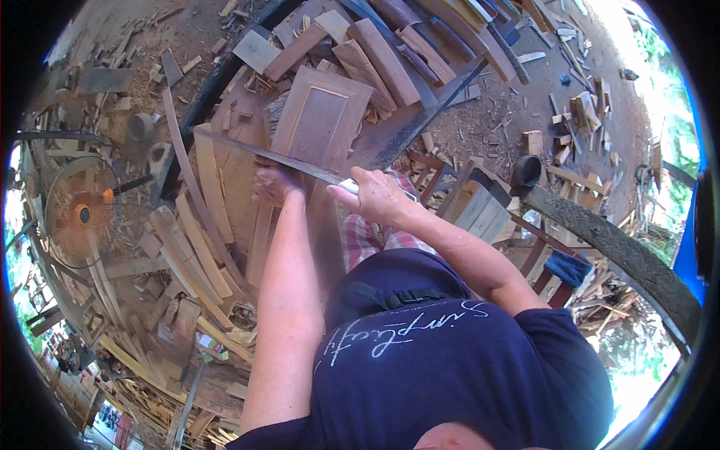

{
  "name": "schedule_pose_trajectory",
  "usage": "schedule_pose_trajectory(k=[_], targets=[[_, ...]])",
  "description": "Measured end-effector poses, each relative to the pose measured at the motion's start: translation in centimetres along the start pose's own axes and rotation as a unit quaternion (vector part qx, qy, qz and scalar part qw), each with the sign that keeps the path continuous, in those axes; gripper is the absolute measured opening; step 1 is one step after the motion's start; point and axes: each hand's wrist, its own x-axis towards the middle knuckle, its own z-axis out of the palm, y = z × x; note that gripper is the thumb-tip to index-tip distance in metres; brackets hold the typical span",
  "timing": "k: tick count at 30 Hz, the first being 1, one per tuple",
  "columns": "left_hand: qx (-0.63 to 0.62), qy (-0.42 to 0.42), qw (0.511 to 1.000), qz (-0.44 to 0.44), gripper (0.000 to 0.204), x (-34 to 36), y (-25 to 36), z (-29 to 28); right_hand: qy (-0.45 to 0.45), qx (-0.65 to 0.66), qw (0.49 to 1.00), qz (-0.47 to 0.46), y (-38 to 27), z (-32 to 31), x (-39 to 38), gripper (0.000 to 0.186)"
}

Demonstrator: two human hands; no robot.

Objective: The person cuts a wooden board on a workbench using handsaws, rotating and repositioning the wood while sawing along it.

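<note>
My right hand is closed round the pale handle of a handsaw. Its long thin blade points up and to the left, crossing a brown wooden board just below a framed wooden panel. My left hand is close under the blade, its fingers curled at the board's left side. Part of its grip is hidden, and I cannot tell whether the blade's teeth touch the wood.
Wooden blocks are heaped beyond the panel on the workbench. A round fan stands at the left near leaning planks. Offcuts litter the ground at the right, beyond a dark curved beam.
</note>
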Motion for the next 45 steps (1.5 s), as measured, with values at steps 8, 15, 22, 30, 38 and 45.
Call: schedule_pose_trajectory(k=[8,15,22,30,38,45], targets=[[-0.042,0.007,0.999,0.002,0.042,0.1,0.3,0.1,-0.042,0.017,0.995,0.088,-0.8,-4.4,-6.1,0.062],[0.06,0.038,0.996,0.047,0.038,-0.3,0.5,-0.2,-0.001,0.014,1.0,-0.028,-2.9,-1.7,0.5,0.063],[-0.035,0.07,0.997,0.019,0.036,-0.1,0.5,0.4,-0.03,-0.001,1.0,0.003,0.3,-5.4,-7.1,0.06],[0.021,0.033,0.999,0.022,0.041,-0.6,0.5,-0.7,-0.017,-0.026,0.999,-0.019,-1.3,-0.8,0.0,0.053],[-0.019,0.038,0.999,0.013,0.033,-0.4,0.5,-0.2,-0.06,-0.026,0.997,0.051,-0.7,-5.1,-5.9,0.05],[0.073,0.027,0.997,0.014,0.042,0.0,-0.7,1.0,-0.012,-0.021,0.999,-0.028,0.0,0.3,1.6,0.068]])
